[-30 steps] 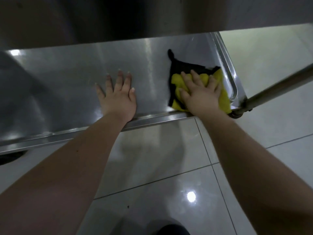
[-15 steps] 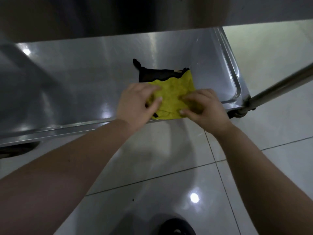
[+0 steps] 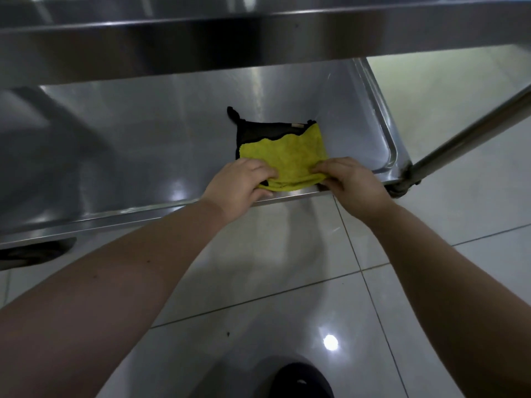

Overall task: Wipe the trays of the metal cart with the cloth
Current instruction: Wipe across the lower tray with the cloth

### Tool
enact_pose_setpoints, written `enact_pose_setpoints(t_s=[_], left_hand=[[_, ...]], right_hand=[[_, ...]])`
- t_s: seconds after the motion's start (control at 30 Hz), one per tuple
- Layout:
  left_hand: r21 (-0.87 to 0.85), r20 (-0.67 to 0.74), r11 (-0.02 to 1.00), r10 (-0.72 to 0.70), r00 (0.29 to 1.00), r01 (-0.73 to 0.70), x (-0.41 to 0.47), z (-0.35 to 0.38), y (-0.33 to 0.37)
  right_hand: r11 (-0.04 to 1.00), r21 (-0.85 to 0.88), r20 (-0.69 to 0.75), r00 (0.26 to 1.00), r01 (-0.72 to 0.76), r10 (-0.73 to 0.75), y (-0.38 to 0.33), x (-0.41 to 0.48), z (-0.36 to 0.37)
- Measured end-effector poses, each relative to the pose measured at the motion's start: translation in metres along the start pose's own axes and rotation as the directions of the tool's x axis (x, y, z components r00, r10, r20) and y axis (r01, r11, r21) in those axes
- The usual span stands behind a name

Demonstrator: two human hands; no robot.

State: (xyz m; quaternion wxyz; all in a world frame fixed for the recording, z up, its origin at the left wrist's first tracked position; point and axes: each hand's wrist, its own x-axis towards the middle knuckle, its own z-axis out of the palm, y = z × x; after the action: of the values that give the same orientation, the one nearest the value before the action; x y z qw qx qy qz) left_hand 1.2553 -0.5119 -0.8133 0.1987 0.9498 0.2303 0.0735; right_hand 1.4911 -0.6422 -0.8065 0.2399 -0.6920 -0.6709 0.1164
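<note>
A yellow cloth with a black underside (image 3: 287,153) lies folded on the lower steel tray (image 3: 129,145) of the cart, near the tray's front right corner. My left hand (image 3: 238,185) pinches the cloth's near left edge with curled fingers. On the near right edge my right hand (image 3: 350,179) pinches it too. Both hands sit just over the tray's front rim. The black layer sticks out at the far side of the cloth.
An upper tray (image 3: 258,33) overhangs the back of the lower one. A steel post (image 3: 471,133) slants up from the cart's front right corner. White glossy floor tiles (image 3: 258,282) lie below. A dark shoe (image 3: 301,380) shows at the bottom edge.
My left hand left the bare tray and came over to the cloth. The cloth shifted left from the corner and got folded; both hands now pinch its near edge.
</note>
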Motion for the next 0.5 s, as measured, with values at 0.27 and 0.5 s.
enact_pose_setpoints(t_s=[0.27, 0.5], left_hand=[[-0.012, -0.140, 0.998, -0.055, 0.989, 0.054, -0.012, -0.041, 0.009], [-0.013, -0.187, 0.998, -0.066, 0.980, 0.064, -0.070, -0.117, 0.007]], right_hand=[[0.994, 0.005, -0.059, 0.992, -0.111, 0.111, -0.044, 0.005, -0.016], [0.999, 0.022, 0.002, 0.999, -0.033, 0.033, -0.120, 0.030, -0.046]])
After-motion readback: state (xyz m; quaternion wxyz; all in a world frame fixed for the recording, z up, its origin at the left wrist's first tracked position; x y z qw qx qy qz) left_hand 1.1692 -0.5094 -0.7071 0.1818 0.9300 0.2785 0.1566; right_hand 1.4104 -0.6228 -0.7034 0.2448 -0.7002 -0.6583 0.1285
